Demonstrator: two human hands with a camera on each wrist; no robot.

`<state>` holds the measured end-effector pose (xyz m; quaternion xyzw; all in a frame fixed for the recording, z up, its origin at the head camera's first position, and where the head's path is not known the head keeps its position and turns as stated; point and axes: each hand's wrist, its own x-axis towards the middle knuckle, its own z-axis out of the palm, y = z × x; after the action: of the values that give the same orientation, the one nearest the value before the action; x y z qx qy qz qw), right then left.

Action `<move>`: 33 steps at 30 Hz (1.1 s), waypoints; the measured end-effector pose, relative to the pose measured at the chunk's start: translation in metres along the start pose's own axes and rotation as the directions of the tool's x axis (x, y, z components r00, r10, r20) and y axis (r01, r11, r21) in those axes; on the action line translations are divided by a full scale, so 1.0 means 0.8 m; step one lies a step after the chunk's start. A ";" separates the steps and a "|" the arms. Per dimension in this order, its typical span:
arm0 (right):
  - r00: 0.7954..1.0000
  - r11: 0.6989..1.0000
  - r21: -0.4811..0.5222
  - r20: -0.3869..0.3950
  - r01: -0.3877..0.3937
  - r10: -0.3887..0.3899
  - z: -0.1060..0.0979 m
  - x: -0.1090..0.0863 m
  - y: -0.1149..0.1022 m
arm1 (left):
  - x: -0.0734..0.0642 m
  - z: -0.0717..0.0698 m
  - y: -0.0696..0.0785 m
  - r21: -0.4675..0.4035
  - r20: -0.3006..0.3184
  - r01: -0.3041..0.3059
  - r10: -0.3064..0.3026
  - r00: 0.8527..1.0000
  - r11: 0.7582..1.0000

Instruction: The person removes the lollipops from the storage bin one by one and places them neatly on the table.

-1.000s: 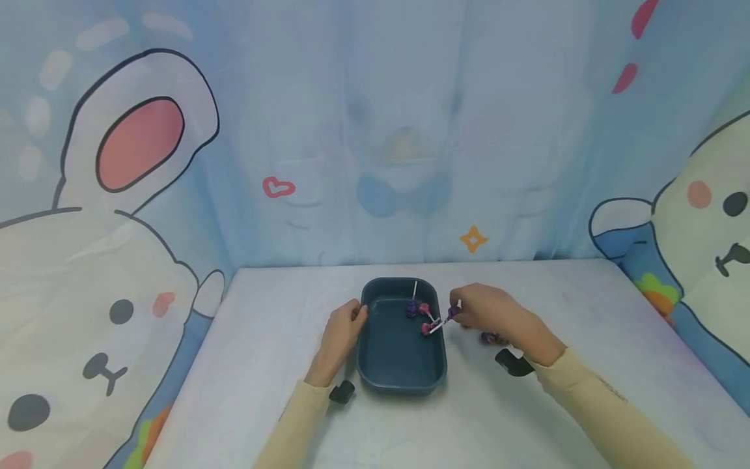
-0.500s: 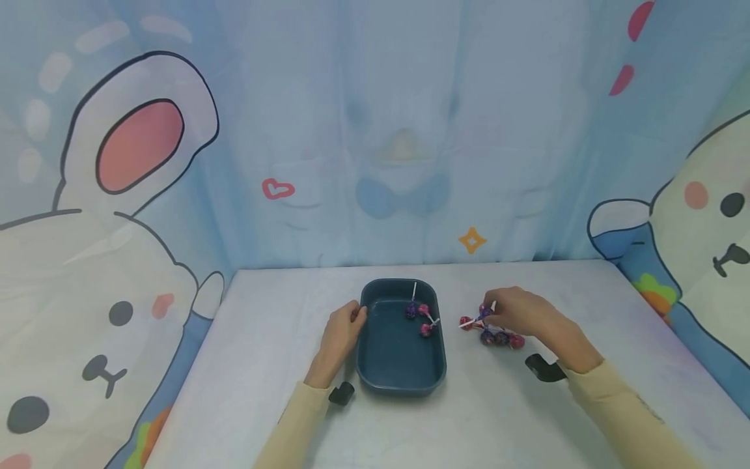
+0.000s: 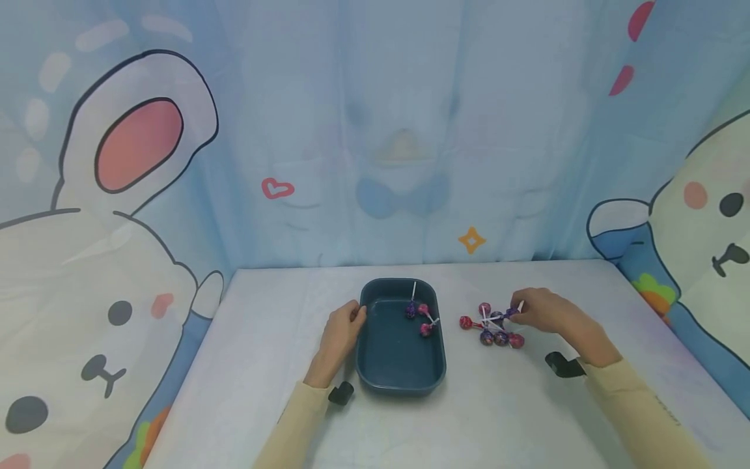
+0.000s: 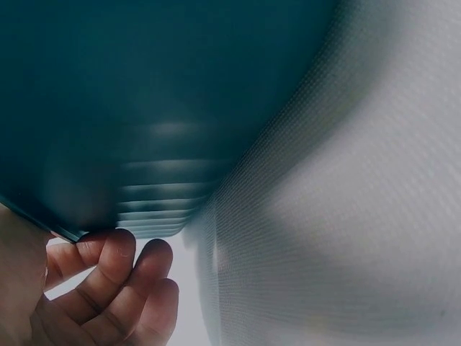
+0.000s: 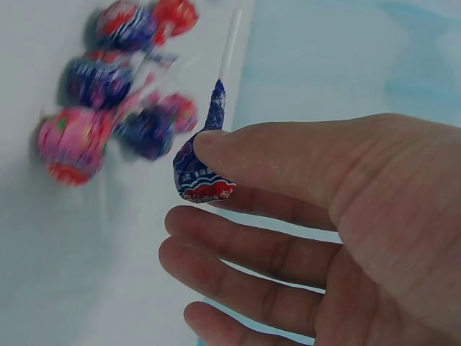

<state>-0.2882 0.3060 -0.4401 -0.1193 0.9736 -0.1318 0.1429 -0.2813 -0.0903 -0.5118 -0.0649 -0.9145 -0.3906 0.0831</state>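
Observation:
My left hand (image 3: 338,340) grips the left rim of a dark blue rectangular tray (image 3: 401,371); the left wrist view shows its fingers curled at the tray's edge (image 4: 166,173). My right hand (image 3: 553,318) pinches a blue-purple wrapped lollipop (image 5: 202,169) between thumb and forefinger, its white stick pointing away. That lollipop is at the right side of a loose pile of red and blue-purple lollipops (image 3: 486,337) on the table. Inside the tray, at the upper right, lie a purple lollipop (image 3: 411,310) and two pink lollipops (image 3: 426,330).
A white-covered table (image 3: 281,306) bears the tray and the pile. Behind it hangs a light blue curtain (image 3: 328,130) printed with cartoon animals. A dark wrist camera (image 3: 565,365) sits below my right wrist, another (image 3: 341,393) by my left.
My right hand has moved right, carrying the lollipop from over the tray's right rim to the right side of the pile, which is now uncovered. My left hand stays on the tray.

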 end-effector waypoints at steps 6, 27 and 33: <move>1.000 1.000 0.016 0.008 0.012 -0.012 0.003 0.007 0.030 | -0.001 -0.001 0.001 -0.017 0.000 -0.001 0.001 1.000 1.000; 0.993 0.994 -0.015 0.050 -0.105 0.106 0.015 0.020 0.053 | 0.000 -0.002 0.001 -0.023 0.026 0.027 -0.026 0.999 0.999; 0.992 0.993 -0.005 0.055 -0.118 0.118 0.018 0.020 0.051 | 0.000 0.000 0.000 -0.022 0.020 0.022 -0.022 1.000 1.000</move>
<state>-0.3067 0.3367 -0.4688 -0.0654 0.9747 -0.1192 0.1772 -0.2815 -0.0906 -0.5116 -0.0596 -0.9115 -0.4010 0.0690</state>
